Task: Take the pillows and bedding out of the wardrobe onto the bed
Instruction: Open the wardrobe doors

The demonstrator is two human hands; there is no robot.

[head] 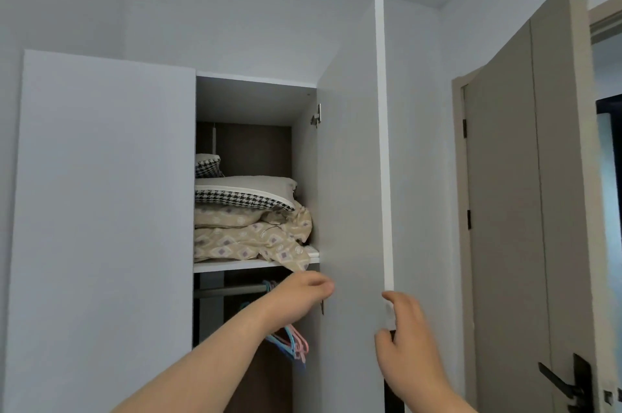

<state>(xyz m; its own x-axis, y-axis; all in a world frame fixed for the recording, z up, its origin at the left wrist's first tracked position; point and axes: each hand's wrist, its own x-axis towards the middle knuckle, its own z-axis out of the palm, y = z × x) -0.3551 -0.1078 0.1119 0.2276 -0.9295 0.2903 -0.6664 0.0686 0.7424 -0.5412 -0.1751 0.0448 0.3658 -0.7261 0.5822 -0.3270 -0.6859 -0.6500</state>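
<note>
- The right hand (405, 328) grips the outer edge of the open wardrobe door (350, 177), thumb on the near face and fingers wrapped around the white edge strip, so it is clamped on the door.
- The left hand (304, 295) reaches toward the inner side of that door, just under the shelf (235, 266); its fingers are curled loosely together and seem to hold nothing, though the fingertips are blurred and I cannot tell whether they touch the door.
- Above the left hand, on the shelf, lies the folded bedding (249, 237), beige with a small diamond print; 1 corner of it hangs over the shelf's front edge, just above the left hand's knuckles.
- On top of the bedding rests a pillow (245, 192), cream above with a black-and-white houndstooth band along its front.
- Behind it, up and to the left of the left hand, a 2nd pillow (207, 165) in the same pattern shows only in part.
- Below the left hand's wrist a hanging rail (229, 291) crosses the lower compartment, with pink and blue hangers (292, 342) on it.
- Left of the left arm, the other wardrobe door (101, 210) is closed.
- Right of the right hand stands a beige room door (525, 210), ajar, with a dark handle (568, 382).
</note>
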